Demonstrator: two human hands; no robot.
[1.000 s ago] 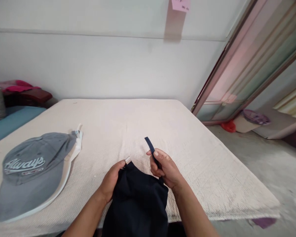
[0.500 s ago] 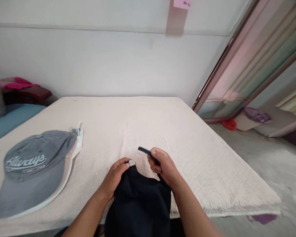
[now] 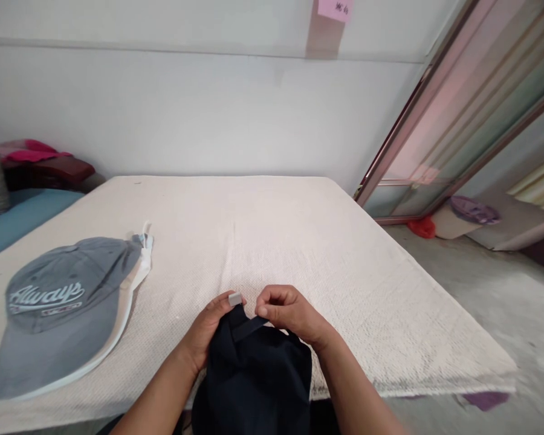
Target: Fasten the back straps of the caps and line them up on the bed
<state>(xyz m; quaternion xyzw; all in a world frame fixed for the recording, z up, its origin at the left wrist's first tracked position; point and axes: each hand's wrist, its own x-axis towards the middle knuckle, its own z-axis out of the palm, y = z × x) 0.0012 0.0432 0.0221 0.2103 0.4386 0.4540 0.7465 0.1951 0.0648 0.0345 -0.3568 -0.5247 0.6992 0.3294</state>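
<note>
Cap [image 3: 254, 374], dark navy, lay at the counter's [image 3: 344, 254] near edge. Left hand [image 3: 208, 329] fingers pinched its metal buckle [image 3: 234, 298]; right hand [image 3: 290, 314] fingers gripped the strap [image 3: 247, 329], seemingly not yet fastened. Grey cap [image 3: 58, 302] near left edge.

At lower centre, the left hand [image 3: 208, 329] and right hand [image 3: 283, 314] pinch a dark cap's strap [image 3: 249, 328]; a grey cap [image 3: 58, 302] lies at lower left on the bed [image 3: 321, 254].

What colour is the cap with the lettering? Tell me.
The cap is grey with white lettering, seen in the head view.
</note>
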